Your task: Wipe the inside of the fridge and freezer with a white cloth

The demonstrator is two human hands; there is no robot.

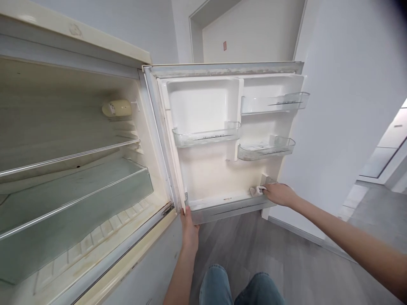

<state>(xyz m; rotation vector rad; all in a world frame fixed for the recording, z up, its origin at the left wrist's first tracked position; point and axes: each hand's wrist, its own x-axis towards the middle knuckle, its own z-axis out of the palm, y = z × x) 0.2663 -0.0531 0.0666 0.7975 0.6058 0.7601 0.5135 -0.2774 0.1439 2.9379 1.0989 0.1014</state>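
A cream fridge stands open, its door (206,178) swung out to the right. My left hand (189,228) grips the door's bottom edge near the hinge side. My right hand (278,194) holds a small white cloth (258,190) pressed into the lowest door bin (229,206) at its right end. Three clear door bins hang above: one at the left (206,136), one at the upper right (275,102) and one at the mid right (266,149).
The fridge interior (73,178) has glass shelves and a cream thermostat knob (116,108). A white wall (343,106) is just behind the door. Grey wood floor (286,262) lies below, and my knees in jeans (235,288) are at the bottom.
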